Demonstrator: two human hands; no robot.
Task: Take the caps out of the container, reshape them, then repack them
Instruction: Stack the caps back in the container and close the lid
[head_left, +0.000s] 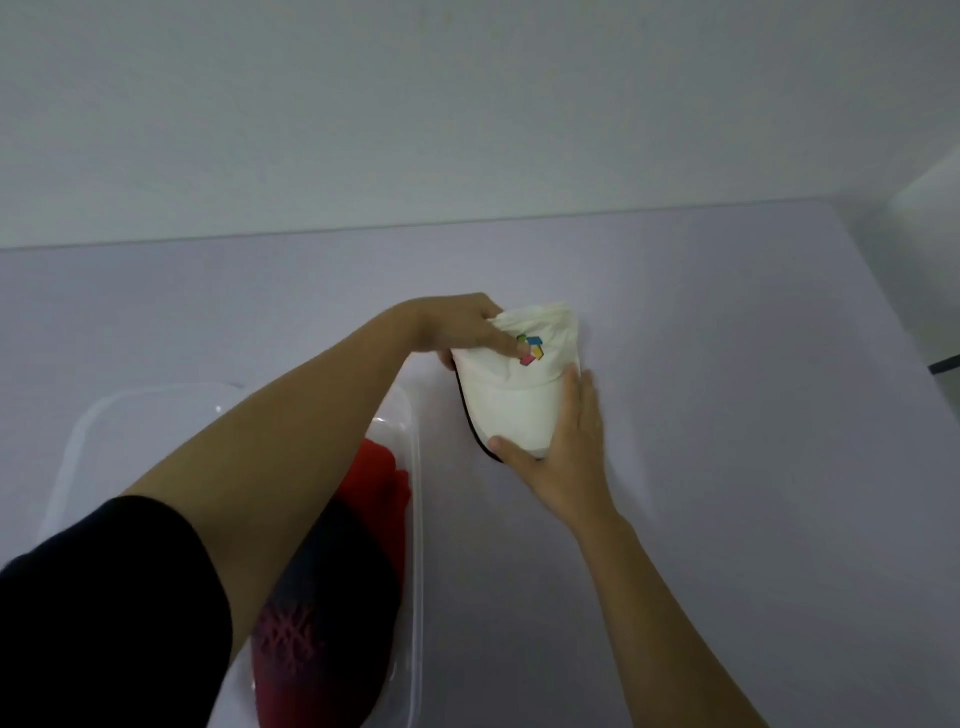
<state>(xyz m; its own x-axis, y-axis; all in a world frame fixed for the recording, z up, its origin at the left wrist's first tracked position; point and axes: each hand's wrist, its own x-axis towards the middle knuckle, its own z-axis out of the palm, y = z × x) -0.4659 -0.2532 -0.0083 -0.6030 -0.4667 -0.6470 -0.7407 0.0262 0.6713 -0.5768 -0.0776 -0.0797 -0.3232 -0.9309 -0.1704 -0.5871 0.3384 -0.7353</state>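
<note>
Both hands hold a white cap (519, 400) over the pale lilac tabletop (727, 415), just right of the container (415, 519). Whether the cap rests on the surface or is held just above it cannot be told.

The left hand (457, 325) grips the crown at the far end, its fingers curled into the bunched fabric and one finger lying across the coloured logo. The right hand (563, 457) clasps the brim. Its thumb hooks over the near edge and its fingers run up the brim's right side. A thin black trim shows along the brim's left edge.

The container is a clear plastic bin at the lower left, its long right rim running close to the cap. Inside it lie a red cap (382, 473) and, nearer the camera, a dark cap (322, 597) with red mesh. The left forearm, in a black sleeve (93, 613), crosses above the bin and hides much of it.

To the right of the cap and beyond it the tabletop lies bare as far as its far edge, which meets a plain grey wall (467, 104). The tabletop's right edge angles in at the upper right.
</note>
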